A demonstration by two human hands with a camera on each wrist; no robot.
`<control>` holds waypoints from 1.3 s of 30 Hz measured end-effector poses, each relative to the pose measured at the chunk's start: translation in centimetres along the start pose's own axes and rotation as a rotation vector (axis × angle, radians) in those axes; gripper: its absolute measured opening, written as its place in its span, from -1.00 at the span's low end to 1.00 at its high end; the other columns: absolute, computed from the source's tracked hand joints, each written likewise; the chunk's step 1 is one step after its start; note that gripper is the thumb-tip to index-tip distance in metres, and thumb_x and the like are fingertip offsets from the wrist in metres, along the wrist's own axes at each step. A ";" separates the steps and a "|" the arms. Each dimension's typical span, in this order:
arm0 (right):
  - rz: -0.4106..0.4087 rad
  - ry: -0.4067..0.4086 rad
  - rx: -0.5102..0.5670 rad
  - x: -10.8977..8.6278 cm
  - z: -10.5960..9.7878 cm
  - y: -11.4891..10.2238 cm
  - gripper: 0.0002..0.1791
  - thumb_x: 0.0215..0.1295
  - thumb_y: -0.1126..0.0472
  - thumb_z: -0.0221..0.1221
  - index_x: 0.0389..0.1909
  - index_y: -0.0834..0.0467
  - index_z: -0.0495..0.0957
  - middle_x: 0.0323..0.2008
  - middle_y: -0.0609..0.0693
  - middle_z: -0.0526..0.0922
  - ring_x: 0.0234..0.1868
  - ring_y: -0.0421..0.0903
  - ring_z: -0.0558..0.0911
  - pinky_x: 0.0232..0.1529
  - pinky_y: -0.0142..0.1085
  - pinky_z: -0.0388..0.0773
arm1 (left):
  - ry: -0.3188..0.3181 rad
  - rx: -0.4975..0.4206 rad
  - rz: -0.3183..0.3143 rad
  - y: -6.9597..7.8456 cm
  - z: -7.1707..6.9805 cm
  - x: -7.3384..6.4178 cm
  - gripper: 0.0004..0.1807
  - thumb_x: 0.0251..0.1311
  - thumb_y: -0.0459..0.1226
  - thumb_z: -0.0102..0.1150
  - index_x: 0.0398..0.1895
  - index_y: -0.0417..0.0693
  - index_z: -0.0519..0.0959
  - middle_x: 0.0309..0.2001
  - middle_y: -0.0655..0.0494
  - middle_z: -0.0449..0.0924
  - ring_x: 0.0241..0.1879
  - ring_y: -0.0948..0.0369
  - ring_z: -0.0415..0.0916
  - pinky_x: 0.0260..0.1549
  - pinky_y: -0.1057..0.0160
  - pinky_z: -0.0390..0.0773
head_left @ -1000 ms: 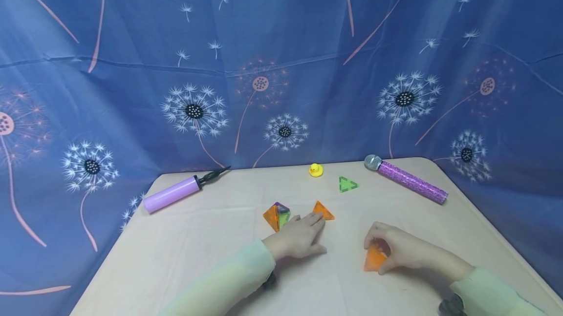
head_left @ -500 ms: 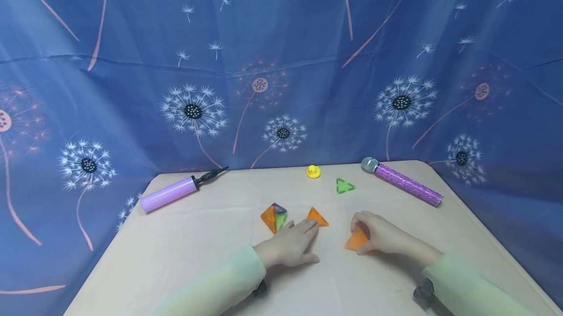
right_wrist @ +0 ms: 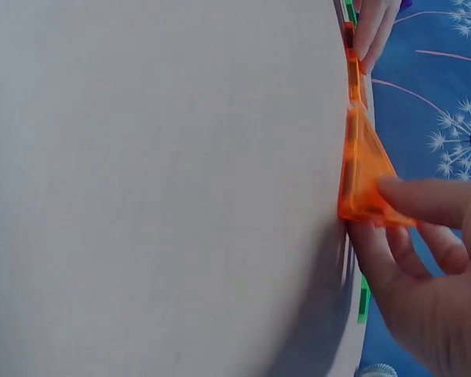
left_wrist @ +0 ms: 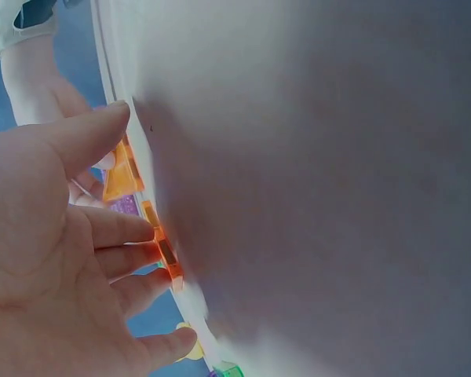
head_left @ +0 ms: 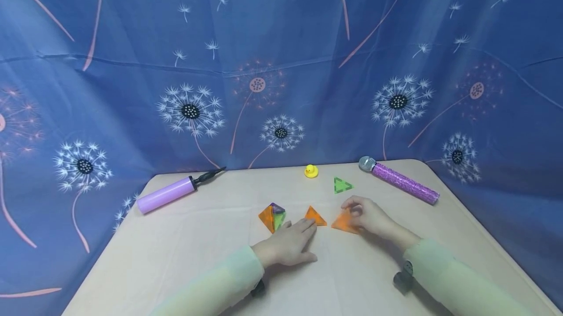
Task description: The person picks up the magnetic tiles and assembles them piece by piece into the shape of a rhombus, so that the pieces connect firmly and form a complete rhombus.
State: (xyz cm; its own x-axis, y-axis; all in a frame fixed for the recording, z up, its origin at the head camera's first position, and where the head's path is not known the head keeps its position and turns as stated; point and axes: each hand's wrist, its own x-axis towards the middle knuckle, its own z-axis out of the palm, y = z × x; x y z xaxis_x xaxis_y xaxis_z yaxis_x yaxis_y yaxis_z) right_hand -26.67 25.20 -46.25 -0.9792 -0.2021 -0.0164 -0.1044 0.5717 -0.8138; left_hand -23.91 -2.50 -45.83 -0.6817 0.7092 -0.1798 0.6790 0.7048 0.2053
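My left hand [head_left: 288, 243] lies with its fingers extended, fingertips on an orange triangular magnetic tile [head_left: 314, 214] that is flat on the table. In the left wrist view those fingertips meet the edge of this tile [left_wrist: 166, 253]. To its right, my right hand [head_left: 371, 217] pinches a second orange triangular tile [head_left: 342, 224]. The right wrist view shows this held tile [right_wrist: 364, 169] tilted up, thumb on its face and fingers at its lower edge, one corner close to the flat tile [right_wrist: 355, 78]. Left of the left hand's fingers stands a pointed cluster of orange, green and purple tiles [head_left: 266, 218].
A green triangular tile [head_left: 342, 185] and a yellow rubber duck [head_left: 311, 171] sit farther back. A purple glittery microphone [head_left: 404, 182] lies at the back right, a lilac hand pump [head_left: 167, 196] at the back left. Behind the table [head_left: 184, 257] hangs a blue dandelion-print cloth [head_left: 325, 111].
My right hand has brought its orange tile left and away from me, close to the flat orange tile. My left hand has stayed on that flat tile, with only a slight shift.
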 end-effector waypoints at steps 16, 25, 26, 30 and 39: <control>0.115 0.124 0.173 2.2 2.0 -0.7 -0.58 0.06 0.53 0.34 0.00 0.45 0.54 -0.20 0.19 0.54 -0.31 -0.07 0.56 -0.35 -0.32 0.65 | 0.006 -0.009 -0.018 0.1 -0.1 0.1 -0.16 0.36 0.20 0.16 0.57 0.01 0.25 0.58 0.14 0.11 0.55 0.14 0.03 0.42 -0.13 0.21; 0.071 0.183 0.173 3.0 3.3 -1.4 -0.58 0.03 0.53 0.36 -0.04 0.48 0.54 -0.26 0.19 0.56 -0.35 -0.10 0.55 -0.39 -0.36 0.63 | 0.025 0.031 0.005 0.4 -0.2 0.2 -0.16 0.35 0.18 0.18 0.55 -0.05 0.27 0.57 0.08 0.14 0.53 0.11 0.08 0.39 -0.12 0.26; 0.064 0.185 0.170 3.0 3.4 -1.5 -0.59 0.03 0.53 0.37 -0.05 0.48 0.54 -0.26 0.20 0.56 -0.36 -0.11 0.55 -0.40 -0.37 0.62 | 0.025 0.034 0.005 0.3 -0.2 0.2 -0.16 0.35 0.18 0.18 0.55 -0.05 0.27 0.57 0.08 0.14 0.53 0.11 0.08 0.39 -0.12 0.26; 0.051 0.196 0.149 3.3 3.9 -1.7 -0.63 0.05 0.53 0.38 -0.08 0.43 0.54 -0.27 0.19 0.58 -0.38 -0.12 0.56 -0.43 -0.41 0.58 | 0.035 0.045 0.007 0.3 -0.1 0.2 -0.15 0.34 0.18 0.19 0.55 -0.06 0.27 0.57 0.08 0.14 0.53 0.11 0.09 0.38 -0.12 0.28; 0.034 0.137 0.171 3.4 4.1 -2.1 -0.56 0.10 0.53 0.33 0.05 0.38 0.52 -0.08 0.24 0.61 -0.25 -0.05 0.62 -0.36 -0.37 0.63 | 0.031 0.036 0.004 0.2 -0.3 0.0 -0.15 0.34 0.18 0.20 0.56 -0.04 0.26 0.57 0.08 0.14 0.54 0.11 0.08 0.38 -0.09 0.29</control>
State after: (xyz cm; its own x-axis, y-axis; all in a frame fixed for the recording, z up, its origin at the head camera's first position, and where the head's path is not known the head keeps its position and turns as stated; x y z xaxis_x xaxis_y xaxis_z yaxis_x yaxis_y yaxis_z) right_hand -29.02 20.04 -46.97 -0.9974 -0.0684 0.0238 -0.0511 0.4312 -0.9008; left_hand -23.89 -2.35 -45.52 -0.6869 0.7113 -0.1488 0.6906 0.7027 0.1708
